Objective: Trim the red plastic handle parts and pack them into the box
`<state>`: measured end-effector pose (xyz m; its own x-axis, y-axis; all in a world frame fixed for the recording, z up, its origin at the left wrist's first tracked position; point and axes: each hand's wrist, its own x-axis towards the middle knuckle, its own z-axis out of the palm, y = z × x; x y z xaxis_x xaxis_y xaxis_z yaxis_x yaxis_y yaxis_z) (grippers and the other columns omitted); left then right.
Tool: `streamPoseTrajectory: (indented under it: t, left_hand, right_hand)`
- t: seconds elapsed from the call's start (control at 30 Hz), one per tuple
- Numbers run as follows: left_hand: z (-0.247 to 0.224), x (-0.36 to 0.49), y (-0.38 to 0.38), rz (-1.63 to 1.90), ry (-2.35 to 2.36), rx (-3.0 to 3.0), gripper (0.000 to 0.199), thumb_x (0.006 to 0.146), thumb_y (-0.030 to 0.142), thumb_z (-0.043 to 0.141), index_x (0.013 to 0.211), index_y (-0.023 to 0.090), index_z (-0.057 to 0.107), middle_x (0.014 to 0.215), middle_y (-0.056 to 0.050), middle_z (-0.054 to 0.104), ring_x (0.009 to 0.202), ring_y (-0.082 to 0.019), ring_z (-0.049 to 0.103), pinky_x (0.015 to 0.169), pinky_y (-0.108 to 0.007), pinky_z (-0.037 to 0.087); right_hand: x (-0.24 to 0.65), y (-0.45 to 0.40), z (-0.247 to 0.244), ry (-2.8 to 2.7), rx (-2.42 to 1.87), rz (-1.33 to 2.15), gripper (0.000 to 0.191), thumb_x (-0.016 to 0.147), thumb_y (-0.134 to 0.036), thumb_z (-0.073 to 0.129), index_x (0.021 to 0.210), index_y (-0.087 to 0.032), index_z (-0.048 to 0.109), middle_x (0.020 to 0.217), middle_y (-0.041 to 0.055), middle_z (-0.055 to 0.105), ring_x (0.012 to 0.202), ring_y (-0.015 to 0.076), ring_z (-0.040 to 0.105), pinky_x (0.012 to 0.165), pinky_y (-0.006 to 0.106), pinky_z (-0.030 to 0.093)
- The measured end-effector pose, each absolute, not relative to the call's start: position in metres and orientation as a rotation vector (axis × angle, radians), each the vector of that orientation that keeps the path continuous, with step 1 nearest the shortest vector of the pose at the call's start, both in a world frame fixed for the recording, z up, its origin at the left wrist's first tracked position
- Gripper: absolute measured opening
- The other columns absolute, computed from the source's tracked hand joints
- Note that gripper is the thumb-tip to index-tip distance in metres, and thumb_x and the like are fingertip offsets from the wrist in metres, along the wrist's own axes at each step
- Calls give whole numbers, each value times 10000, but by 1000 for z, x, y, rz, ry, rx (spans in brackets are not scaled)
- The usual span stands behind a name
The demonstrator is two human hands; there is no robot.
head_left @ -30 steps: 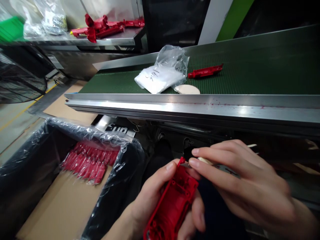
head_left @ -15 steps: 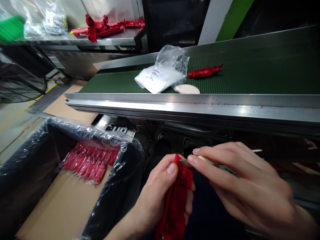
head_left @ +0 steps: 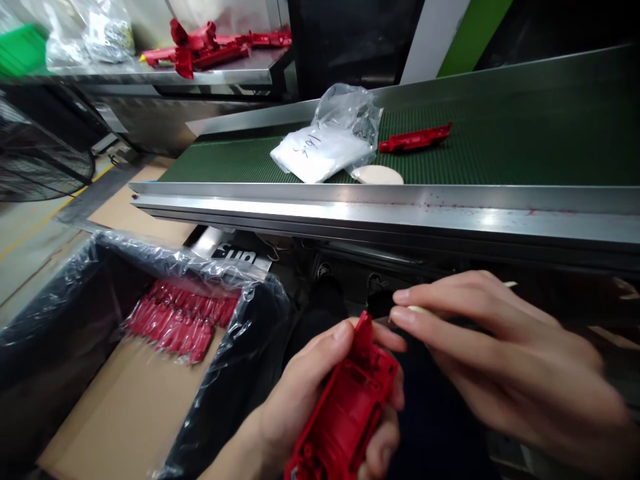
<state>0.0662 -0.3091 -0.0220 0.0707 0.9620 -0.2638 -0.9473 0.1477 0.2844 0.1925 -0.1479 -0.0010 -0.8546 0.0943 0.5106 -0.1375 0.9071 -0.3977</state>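
Note:
A hollow red plastic part (head_left: pixel 345 407) rests in my left hand (head_left: pixel 305 387), its inner side facing up and its narrow end pointing away from me. The thumb presses on its left edge and the fingers curl round the right side. My right hand (head_left: pixel 480 340) pinches a thin tool with a pale handle (head_left: pixel 419 309), mostly hidden by the fingers. The tool's tip is close to the narrow end of the part; whether it touches is unclear.
Ahead runs a green conveyor (head_left: pixel 520 133) with a metal rail, bearing a white bag (head_left: pixel 320 152), a beige disc (head_left: pixel 379 175) and another red part (head_left: pixel 416 139). At left, a lined bin (head_left: pixel 235 360) holds bagged red parts (head_left: pixel 183 320). Red pieces (head_left: pixel 210 50) lie on a metal bench.
My left hand has turned the red part so its hollow inside shows more. The right hand with the tool has shifted slightly right, away from the part's end.

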Motion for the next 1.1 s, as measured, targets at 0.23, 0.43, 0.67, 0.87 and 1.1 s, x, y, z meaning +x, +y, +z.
streamPoseTrajectory:
  t: [0.23, 0.43, 0.67, 0.87, 1.1]
  left_hand:
    - [-26, 64, -311, 1350, 221, -30, 651, 986, 504, 72, 1106, 122, 585, 779, -95, 623, 488, -152, 639, 371, -196, 450]
    - [-28, 67, -310, 1377, 246, 58, 587, 995, 496, 162, 1064, 122, 609, 760, -84, 621, 467, -116, 597, 419, -196, 449]
    - [-24, 67, -307, 1431, 404, 77, 493, 960, 451, 343, 904, 77, 657, 663, -99, 619, 597, -123, 610, 548, -185, 442]
    - [-25, 63, -309, 1403, 415, 108, 498, 964, 397, 312, 874, 50, 656, 660, -110, 615, 537, -124, 591, 465, -176, 423]
    - [-18, 51, -316, 1285, 533, 79, 418, 942, 381, 407, 887, 57, 665, 712, -122, 644, 528, -127, 604, 452, -182, 451]
  right_hand:
    - [190, -145, -4, -2539, 149, 499, 457, 807, -21, 594, 1225, -205, 609, 1173, 73, 639, 1006, 232, 593, 787, 394, 497]
    - [189, -141, -1, -2546, 196, 474, 422, 836, -11, 544, 1216, -183, 606, 1175, 90, 632, 1001, 233, 577, 804, 416, 468]
    - [186, -143, 1, -2483, 209, 495, 335, 880, -13, 506, 1144, -161, 646, 1098, 109, 658, 965, 241, 582, 773, 429, 457]
    - [188, -141, -3, -2457, 196, 387, 324, 875, -13, 535, 1128, -176, 656, 1070, 97, 681, 936, 246, 575, 796, 468, 443]
    - [205, -148, -6, -2541, 187, 287, 314, 947, -101, 485, 1208, -218, 615, 1143, 65, 666, 990, 248, 558, 866, 500, 422]
